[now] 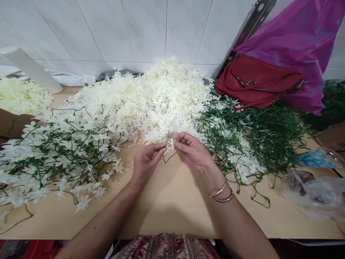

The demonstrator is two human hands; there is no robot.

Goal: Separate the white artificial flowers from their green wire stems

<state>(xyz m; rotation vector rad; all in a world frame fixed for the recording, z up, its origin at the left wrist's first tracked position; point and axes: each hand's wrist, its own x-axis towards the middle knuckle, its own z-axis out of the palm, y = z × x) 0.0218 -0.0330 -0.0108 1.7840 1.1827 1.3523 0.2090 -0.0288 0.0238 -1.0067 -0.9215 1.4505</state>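
Observation:
Over the middle of the table my two hands meet, fingertips almost touching. My left hand [147, 160] pinches a thin green plastic stem [170, 158], whose bent length hangs below the fingers. Thumb and forefinger of my right hand [192, 151] are closed on a small white artificial flower [170, 144], right beside the left fingertips. Just beyond the hands rises a large heap of loose white blossoms [167, 93]. Green stems [277, 133] lie tangled to the right. On the left is a pile of white flowers joined to green stems [72, 154].
A red handbag [258, 79] and a purple plastic bag [296, 46] stand at the back right, against the tiled wall [145, 28]. Clear plastic bags [318, 194] lie at the right edge. A white roll [32, 68] leans at the back left near another blossom heap [21, 95].

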